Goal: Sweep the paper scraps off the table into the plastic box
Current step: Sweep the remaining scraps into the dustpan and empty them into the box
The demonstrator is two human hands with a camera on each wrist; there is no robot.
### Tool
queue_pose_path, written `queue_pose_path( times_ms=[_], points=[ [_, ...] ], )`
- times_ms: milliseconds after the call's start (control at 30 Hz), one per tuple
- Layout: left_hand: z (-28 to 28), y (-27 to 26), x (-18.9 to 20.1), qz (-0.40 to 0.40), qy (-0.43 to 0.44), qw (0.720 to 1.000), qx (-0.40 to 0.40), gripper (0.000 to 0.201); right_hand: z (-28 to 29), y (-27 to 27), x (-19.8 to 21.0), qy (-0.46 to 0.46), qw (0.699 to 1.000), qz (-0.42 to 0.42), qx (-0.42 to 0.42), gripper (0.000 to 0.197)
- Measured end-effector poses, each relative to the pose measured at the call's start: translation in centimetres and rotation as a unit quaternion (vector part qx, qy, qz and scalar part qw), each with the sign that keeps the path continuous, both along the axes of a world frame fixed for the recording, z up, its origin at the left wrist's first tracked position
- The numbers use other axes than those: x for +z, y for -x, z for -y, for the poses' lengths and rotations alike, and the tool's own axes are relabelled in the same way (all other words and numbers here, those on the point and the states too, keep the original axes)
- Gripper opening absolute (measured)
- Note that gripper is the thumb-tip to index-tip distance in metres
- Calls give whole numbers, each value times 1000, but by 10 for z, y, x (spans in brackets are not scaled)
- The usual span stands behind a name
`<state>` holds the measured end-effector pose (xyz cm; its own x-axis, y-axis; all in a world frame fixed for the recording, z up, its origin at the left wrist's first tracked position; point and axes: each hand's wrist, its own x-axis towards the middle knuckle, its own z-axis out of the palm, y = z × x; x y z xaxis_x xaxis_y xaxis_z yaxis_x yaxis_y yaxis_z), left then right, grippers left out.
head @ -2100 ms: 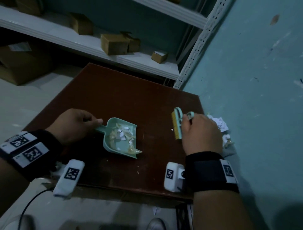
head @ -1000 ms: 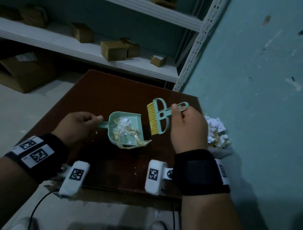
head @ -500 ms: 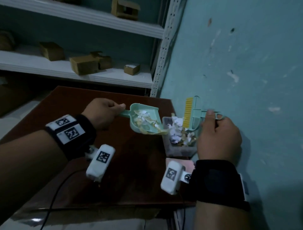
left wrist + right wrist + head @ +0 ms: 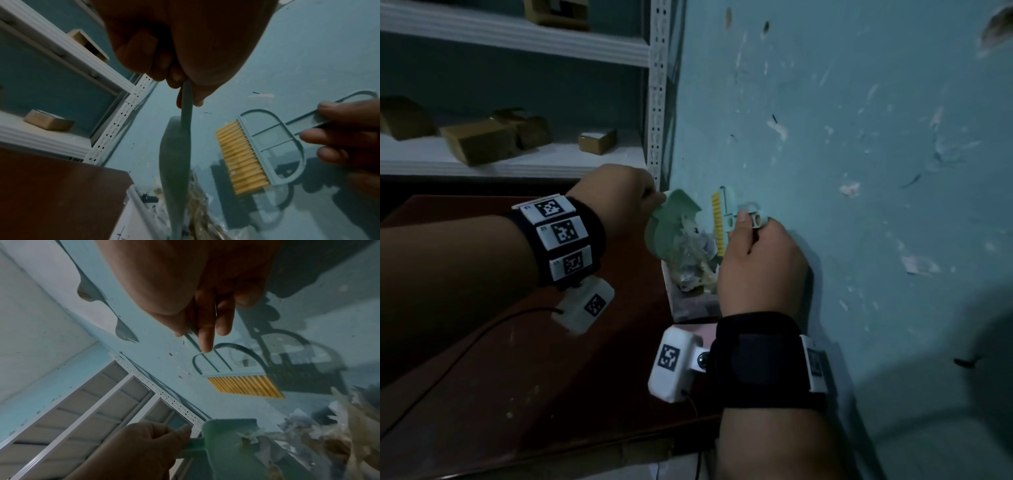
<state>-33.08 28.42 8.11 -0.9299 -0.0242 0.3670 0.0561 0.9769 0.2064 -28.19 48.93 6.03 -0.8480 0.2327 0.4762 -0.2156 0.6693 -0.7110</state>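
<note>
My left hand (image 4: 650, 199) grips the handle of a mint-green dustpan (image 4: 671, 222). The pan is tipped steeply over the clear plastic box (image 4: 683, 306), which stands beside the table's right edge against the wall. White and tan paper scraps (image 4: 693, 251) spill from the pan's lip into the box, which holds a heap of scraps. My right hand (image 4: 746, 224) holds the handle of a mint brush (image 4: 719, 219) with yellow bristles, upright just right of the pan over the box. The left wrist view shows the pan's underside (image 4: 174, 162) and the brush (image 4: 246, 154).
The dark red-brown table (image 4: 551, 377) lies at the lower left. A teal wall (image 4: 859, 171) rises close on the right. A white metal shelf (image 4: 517, 164) behind the table carries several cardboard boxes (image 4: 479, 140). A cable (image 4: 465, 346) trails from the left wrist camera.
Both hands moved right, from over the table to the box at the wall. The dustpan went from nearly level to steeply tipped, and its scraps are sliding out. The brush travelled alongside.
</note>
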Motion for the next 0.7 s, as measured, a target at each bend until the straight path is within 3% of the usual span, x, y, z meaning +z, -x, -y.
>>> queue_pose_path(
  times_ms=[233, 600, 700],
  points=[
    [-1, -8, 0, -49, 48, 997, -30, 35, 6, 0, -1, -6, 999, 32, 6, 45],
    [3, -17, -1, -40, 33, 998, -31, 34, 8, 13, -26, -44, 983, 179, -10, 43],
    [9, -17, 3, -51, 26, 998, -10, 35, 7, 13, -26, -60, 984, 166, -16, 43]
  ],
)
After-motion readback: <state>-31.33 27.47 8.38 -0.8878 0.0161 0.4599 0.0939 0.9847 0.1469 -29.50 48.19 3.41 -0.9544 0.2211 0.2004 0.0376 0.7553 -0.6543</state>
